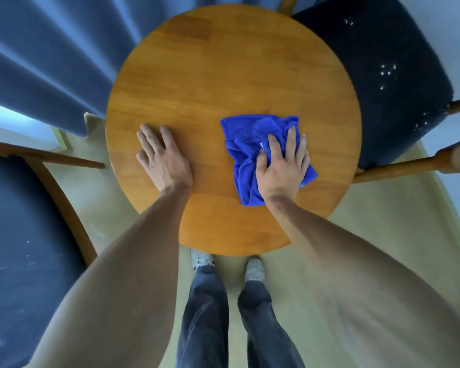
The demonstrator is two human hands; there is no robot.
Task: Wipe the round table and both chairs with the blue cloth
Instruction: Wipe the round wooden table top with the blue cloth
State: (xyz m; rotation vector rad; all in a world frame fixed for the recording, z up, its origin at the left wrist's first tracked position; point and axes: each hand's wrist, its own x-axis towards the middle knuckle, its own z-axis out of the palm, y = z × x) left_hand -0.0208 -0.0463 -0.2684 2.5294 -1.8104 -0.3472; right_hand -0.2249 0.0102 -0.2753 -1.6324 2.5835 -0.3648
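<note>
Head view: right grip (282, 166) presses flat-fingered on the crumpled blue microfibre cloth (252, 144) near the round wooden desk's (210, 75) right edge; left grip (162, 158) rests open, empty; bunched folds risk skipping patches.

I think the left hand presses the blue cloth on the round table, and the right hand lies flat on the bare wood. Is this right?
Not quite: the hands are swapped. In the head view the right hand presses the blue cloth on the round table, and the left hand lies flat on the bare wood.
</note>
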